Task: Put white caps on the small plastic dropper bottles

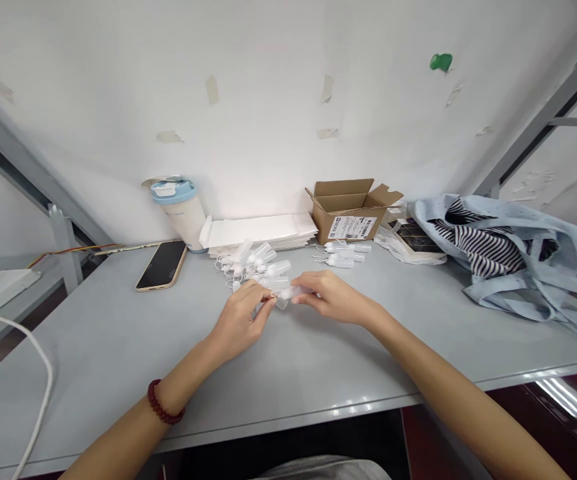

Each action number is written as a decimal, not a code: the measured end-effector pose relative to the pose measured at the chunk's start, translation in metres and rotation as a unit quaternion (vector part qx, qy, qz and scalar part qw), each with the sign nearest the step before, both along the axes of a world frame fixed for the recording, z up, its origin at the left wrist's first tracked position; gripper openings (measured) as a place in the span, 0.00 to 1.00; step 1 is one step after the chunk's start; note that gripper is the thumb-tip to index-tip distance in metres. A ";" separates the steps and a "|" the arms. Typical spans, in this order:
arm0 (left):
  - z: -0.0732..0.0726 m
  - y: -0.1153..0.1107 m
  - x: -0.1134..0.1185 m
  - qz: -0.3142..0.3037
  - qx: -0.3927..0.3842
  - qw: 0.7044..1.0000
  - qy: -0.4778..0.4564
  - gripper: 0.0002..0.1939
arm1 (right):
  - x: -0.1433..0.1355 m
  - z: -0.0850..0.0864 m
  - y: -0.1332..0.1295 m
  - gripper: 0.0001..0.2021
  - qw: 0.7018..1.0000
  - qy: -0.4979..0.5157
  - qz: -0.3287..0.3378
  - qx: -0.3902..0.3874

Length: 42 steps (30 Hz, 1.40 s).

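Observation:
Between my two hands is a small translucent plastic bottle (pixel 297 291), lying nearly sideways. The fingertips of my right hand (pixel 331 295) are closed around its body. My left hand (pixel 243 313) is closed in a pinch at its narrow tip, and the fingers cover most of that end. Just beyond my hands lies a loose pile of similar small bottles (pixel 275 268) with thin looped strands at their tips. To the right, a smaller group of these bottles (pixel 344 255) lies side by side in front of the cardboard box.
Along the wall stand a tumbler (pixel 185 217), a stack of white sheets or envelopes (pixel 261 229) and an open cardboard box (pixel 351 210). A phone (pixel 162 266) lies on the grey table (pixel 368 360) at left. A light-blue cloth bag (pixel 553 233) fills the right side. A white cable (pixel 43 360) crosses the left.

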<state>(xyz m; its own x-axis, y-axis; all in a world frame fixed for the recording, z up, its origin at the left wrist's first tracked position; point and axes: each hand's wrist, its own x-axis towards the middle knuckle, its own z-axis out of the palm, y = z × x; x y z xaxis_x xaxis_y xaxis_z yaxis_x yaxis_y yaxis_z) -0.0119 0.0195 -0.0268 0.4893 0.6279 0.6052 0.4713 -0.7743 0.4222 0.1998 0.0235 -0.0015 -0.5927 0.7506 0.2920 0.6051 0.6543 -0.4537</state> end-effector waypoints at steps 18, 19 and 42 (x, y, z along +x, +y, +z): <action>0.000 -0.002 0.002 -0.025 0.009 1.000 0.007 0.07 | -0.002 -0.003 -0.001 0.09 1.000 0.002 0.012 -0.019; 0.000 -0.002 0.002 -0.026 0.008 1.000 0.008 0.07 | -0.002 -0.004 -0.001 0.09 1.000 0.001 0.013 -0.019; 0.003 0.003 -0.002 0.038 0.030 0.999 0.009 0.05 | 0.008 0.012 0.000 0.09 0.999 0.020 -0.024 0.020</action>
<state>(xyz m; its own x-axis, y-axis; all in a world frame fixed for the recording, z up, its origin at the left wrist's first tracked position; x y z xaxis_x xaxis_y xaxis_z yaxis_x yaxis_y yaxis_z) -0.0134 0.0227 -0.0240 0.4523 0.6262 0.6350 0.5368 -0.7597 0.3669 0.2075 0.0234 0.0103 -0.5428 0.7658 0.3449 0.6186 0.6423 -0.4525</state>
